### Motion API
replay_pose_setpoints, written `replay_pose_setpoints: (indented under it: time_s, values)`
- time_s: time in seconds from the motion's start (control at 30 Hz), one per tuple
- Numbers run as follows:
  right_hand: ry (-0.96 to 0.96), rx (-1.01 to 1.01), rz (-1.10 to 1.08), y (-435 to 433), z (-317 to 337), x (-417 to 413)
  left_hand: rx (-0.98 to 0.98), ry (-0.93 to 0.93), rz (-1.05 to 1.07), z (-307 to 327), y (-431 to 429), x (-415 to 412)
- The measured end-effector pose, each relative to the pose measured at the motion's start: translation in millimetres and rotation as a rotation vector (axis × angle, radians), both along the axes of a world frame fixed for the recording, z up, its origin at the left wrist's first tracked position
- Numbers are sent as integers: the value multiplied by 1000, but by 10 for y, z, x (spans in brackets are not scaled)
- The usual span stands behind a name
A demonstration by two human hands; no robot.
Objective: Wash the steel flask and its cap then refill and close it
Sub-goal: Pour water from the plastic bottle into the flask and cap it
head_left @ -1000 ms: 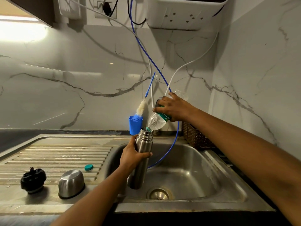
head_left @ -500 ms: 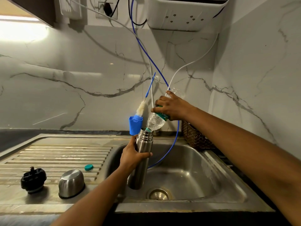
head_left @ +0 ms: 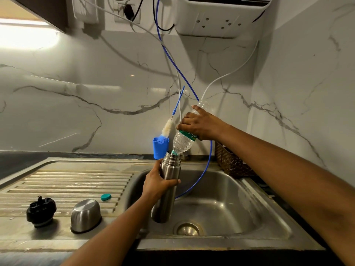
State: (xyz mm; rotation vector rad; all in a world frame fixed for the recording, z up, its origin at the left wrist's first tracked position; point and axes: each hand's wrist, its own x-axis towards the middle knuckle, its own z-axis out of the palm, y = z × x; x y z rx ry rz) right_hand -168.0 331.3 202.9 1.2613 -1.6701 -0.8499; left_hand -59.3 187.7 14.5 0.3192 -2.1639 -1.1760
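Note:
My left hand (head_left: 157, 184) grips the steel flask (head_left: 167, 196) around its upper body, holding it upright over the sink basin (head_left: 240, 208). My right hand (head_left: 201, 124) holds a clear plastic bottle (head_left: 182, 143) tipped neck-down, its mouth at the flask's open top. On the draining board at the left lie the black stopper (head_left: 41, 211) and the steel cup cap (head_left: 85, 215), with the bottle's small teal cap (head_left: 105, 197) a little beyond them.
A blue holder (head_left: 160, 148) with a bottle brush (head_left: 168, 127) stands behind the flask. A blue hose (head_left: 208, 162) and white hoses hang from the wall purifier (head_left: 221, 16) into the basin. A brown woven basket (head_left: 232, 164) sits at the back right.
My right hand has tilted the plastic bottle a little steeper over the flask. The flask and my left hand have stayed put.

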Motion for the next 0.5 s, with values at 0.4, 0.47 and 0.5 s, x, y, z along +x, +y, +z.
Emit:
replay_pose_setpoints:
  time_s: [0.4,0.47,0.5]
  values:
    - [266,38,222,-146,90,111,11,-2,-7,4,1,-1]
    - [275,33,227,-165,90,132,17,-2,-9,3,0,1]
    - [287,48,234,-173,96,146,21,-4,-7,3,-2,3]
